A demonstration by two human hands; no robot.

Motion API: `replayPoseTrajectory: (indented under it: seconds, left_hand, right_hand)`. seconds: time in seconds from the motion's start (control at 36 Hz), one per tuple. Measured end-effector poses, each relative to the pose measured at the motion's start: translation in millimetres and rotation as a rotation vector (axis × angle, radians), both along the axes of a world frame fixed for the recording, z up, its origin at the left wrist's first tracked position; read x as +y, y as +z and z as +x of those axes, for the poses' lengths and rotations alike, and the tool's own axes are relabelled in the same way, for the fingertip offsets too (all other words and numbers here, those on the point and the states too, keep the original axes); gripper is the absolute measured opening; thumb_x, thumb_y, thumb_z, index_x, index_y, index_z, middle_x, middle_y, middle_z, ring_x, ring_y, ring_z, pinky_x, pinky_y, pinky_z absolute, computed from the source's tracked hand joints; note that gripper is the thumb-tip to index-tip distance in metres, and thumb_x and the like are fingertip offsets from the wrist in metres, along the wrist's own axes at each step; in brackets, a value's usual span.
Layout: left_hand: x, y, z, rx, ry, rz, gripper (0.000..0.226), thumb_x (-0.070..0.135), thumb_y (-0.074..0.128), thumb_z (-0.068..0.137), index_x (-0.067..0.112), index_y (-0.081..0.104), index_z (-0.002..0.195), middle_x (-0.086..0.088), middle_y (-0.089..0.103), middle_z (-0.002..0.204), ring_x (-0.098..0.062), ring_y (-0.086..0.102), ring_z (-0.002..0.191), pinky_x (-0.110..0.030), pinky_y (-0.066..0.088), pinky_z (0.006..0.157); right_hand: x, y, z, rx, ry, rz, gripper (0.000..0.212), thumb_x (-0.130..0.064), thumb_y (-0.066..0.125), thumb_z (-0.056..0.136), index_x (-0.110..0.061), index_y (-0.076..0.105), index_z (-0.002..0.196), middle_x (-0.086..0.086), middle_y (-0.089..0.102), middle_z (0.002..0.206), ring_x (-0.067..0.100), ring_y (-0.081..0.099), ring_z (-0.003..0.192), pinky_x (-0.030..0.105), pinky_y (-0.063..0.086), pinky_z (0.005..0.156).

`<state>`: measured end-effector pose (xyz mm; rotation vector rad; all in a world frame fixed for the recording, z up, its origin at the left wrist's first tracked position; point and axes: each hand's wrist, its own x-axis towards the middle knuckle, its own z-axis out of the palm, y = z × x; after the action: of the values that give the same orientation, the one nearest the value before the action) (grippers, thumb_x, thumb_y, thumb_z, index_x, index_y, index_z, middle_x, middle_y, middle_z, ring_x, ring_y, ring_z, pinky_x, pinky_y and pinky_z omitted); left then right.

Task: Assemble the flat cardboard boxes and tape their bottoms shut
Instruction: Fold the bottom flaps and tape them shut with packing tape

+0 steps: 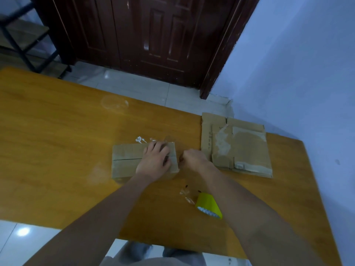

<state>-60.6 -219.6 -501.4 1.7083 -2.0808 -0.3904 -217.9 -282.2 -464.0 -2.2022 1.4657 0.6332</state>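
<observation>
Nearest on the counter [57, 150] lies the yellow tape roll [209, 206], beside clear scraps and well clear of both hands. Further out, the left hand [153, 162] presses flat on the assembled box [126, 160], fingers spread over the seam; keep that pressure while the strip is smoothed down. The right hand [194, 159] is curled, perhaps pinching tape; its grip is unclear. Behind it the flat boxes [247, 150] crowd the wrist.

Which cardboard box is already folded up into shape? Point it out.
The small box under the left hand, standing folded with its flaps meeting in a seam. The other cardboard, to its right, lies flat.
</observation>
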Motion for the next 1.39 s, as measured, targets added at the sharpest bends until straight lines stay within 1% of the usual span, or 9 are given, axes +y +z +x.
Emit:
replayPoseTrajectory:
  seconds: [0.19,0.31,0.47,0.56,0.72,0.92,1.06,1.19,1.39]
  left_hand:
    - [-4.4,13.2,6.1,0.217,0.025,0.128,0.018,0.015,0.058,0.089,0.010,0.062,0.106,-0.003,0.050,0.134,-0.022,0.034,0.127,-0.032,0.027,0.106]
    - [-11.3,27.3,16.3,0.402,0.123,0.224,0.019,0.012,0.056,0.091,0.011,0.063,0.108,-0.007,0.057,0.121,-0.022,0.049,0.115,-0.023,0.036,0.092]
    - [-11.4,36.2,60.0,0.269,0.603,0.115,0.028,0.016,0.058,0.088,0.005,0.060,0.113,-0.014,0.058,0.122,-0.034,0.044,0.119,-0.041,0.035,0.097]
    - [-5.0,30.5,85.2,0.275,0.849,0.355,0.042,0.030,0.051,0.093,0.006,0.051,0.127,-0.016,0.049,0.134,-0.035,0.037,0.127,-0.044,0.029,0.104]
    - [7.4,36.9,92.2,1.050,1.001,0.847,0.064,0.060,0.034,0.094,0.005,0.047,0.124,-0.018,0.050,0.122,-0.036,0.048,0.116,-0.042,0.038,0.085]
    - [-6.6,51.9,102.6,1.135,0.959,0.732,0.067,0.063,0.025,0.095,0.005,0.057,0.109,-0.012,0.055,0.090,-0.029,0.051,0.077,-0.047,0.042,0.088]
    - [-24.5,68.2,103.9,1.153,0.866,0.587,0.059,0.048,0.034,0.100,-0.001,0.049,0.130,-0.015,0.052,0.121,-0.035,0.050,0.111,-0.051,0.038,0.098]
    - [-48.4,73.9,104.4,1.163,0.807,0.461,0.023,0.026,0.045,0.098,0.010,0.049,0.114,-0.009,0.051,0.108,-0.029,0.049,0.098,-0.048,0.043,0.084]
    - [-77.2,89.2,81.7,1.215,0.736,0.432,0.049,0.039,0.041,0.100,0.015,0.034,0.142,-0.009,0.039,0.143,-0.032,0.040,0.130,-0.047,0.041,0.100]
  right_hand:
    - [3.6,-8.0,-10.1,-0.091,-0.116,-0.164,0.023,-0.022,0.049,0.095,-0.011,0.065,0.107,0.010,0.066,0.103,0.028,0.063,0.093,0.038,0.054,0.077]
    - [10.4,-13.1,-10.9,-0.264,-0.157,-0.228,0.037,-0.024,0.041,0.099,-0.016,0.050,0.134,0.006,0.054,0.133,0.026,0.054,0.116,0.038,0.051,0.087]
    - [27.4,0.3,6.7,-0.521,-0.391,-0.073,0.052,-0.047,0.024,0.101,-0.025,0.030,0.148,0.000,0.036,0.151,0.023,0.033,0.138,0.039,0.031,0.109]
    - [33.8,6.9,17.1,-0.606,-0.530,0.058,0.061,-0.056,0.022,0.098,-0.025,0.022,0.151,0.000,0.026,0.156,0.025,0.026,0.142,0.040,0.023,0.113]
    - [38.7,24.6,31.8,-0.700,-0.743,0.249,0.070,-0.060,0.019,0.096,-0.014,0.028,0.148,0.009,0.031,0.152,0.030,0.031,0.138,0.040,0.029,0.108]
    - [22.3,35.0,32.3,-0.894,-1.016,0.259,0.073,-0.066,0.021,0.092,-0.017,0.035,0.145,0.008,0.037,0.148,0.030,0.035,0.136,0.045,0.030,0.112]
    - [6.9,47.0,30.4,-1.071,-1.104,0.181,0.071,-0.063,0.021,0.094,-0.013,0.050,0.134,0.005,0.050,0.138,0.025,0.044,0.127,0.043,0.032,0.106]
    - [-7.7,57.4,28.5,-1.154,-1.146,0.101,0.064,-0.057,0.024,0.098,-0.011,0.047,0.136,0.008,0.055,0.132,0.019,0.051,0.112,0.043,0.030,0.105]
    - [-34.8,60.4,22.5,-1.170,-1.183,0.105,0.058,-0.049,0.027,0.100,-0.009,0.046,0.137,0.005,0.051,0.132,0.021,0.048,0.117,0.029,0.028,0.089]
